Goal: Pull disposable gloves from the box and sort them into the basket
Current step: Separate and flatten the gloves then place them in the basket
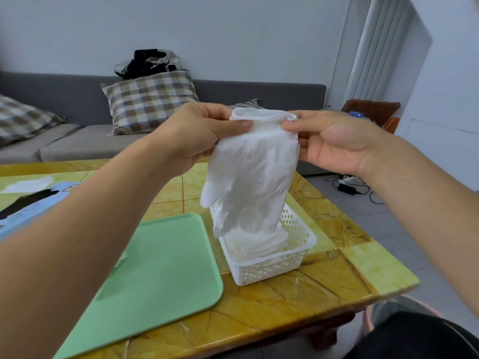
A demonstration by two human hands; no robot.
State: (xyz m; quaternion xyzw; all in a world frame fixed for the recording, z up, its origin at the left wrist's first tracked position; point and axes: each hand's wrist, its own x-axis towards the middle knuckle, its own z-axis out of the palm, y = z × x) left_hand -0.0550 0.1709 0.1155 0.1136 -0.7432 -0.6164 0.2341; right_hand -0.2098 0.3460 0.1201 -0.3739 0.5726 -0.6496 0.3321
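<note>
A dark trouser leg (414, 338) fills the bottom right corner, just off the edge of the worktop (324, 288), a yellow marbled surface with tile-like lines. On it, to the left, lies a pale green tray (160, 275), flat and plain. Just beside the tray's right edge stands a small white basket (269, 269) with rows of holes in its walls; folded white gloves (256, 244) lie inside it.

Above the basket hangs a single glove (252, 177), thin, milky white and wrinkled, cuff up and fingers down, its fingertips reaching to the pile in the basket. The left hand (199, 136) pinches the left side of the rolled cuff between thumb and fingers; the right hand (334, 141) pinches the right side the same way, so the cuff is held spread between them.

At the far left of the worktop sits a light blue box (31, 206), partly blurred, with a white glove (28, 183) lying by it. Behind is a grey sofa (64, 99) with checked cushions (150, 99).
</note>
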